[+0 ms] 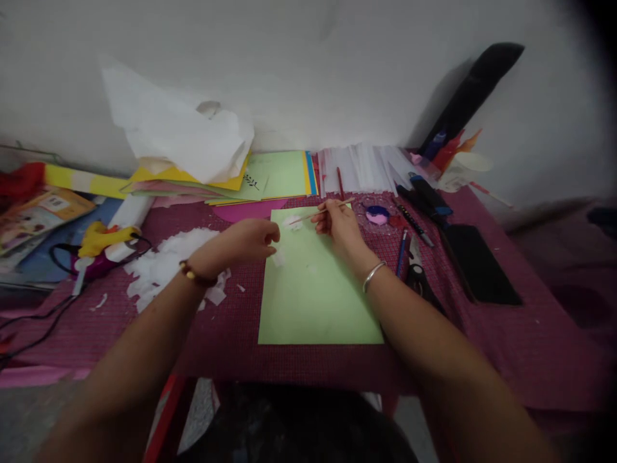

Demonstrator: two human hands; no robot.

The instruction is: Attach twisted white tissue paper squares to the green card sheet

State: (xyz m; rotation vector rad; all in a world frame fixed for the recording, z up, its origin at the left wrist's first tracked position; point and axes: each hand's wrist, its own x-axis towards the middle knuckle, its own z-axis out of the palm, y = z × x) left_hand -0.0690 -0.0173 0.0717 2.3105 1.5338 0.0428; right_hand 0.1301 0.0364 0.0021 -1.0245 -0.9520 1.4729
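Note:
A light green sheet lies on the purple table cover. My right hand pinches a thin wooden stick or brush over the sheet's upper part. The tip reaches a small white patch near the top left corner. At the sheet's left edge, my left hand has its fingers curled together; what they hold, if anything, is too small to make out. Just below its fingertips lies a small whitish piece. Torn white scraps are heaped to the left.
Behind are coloured sheets, crumpled white paper and clear sticks. A palette with blue and pink paint, scissors and a black flat object lie right. A yellow glue gun with a cord sits left.

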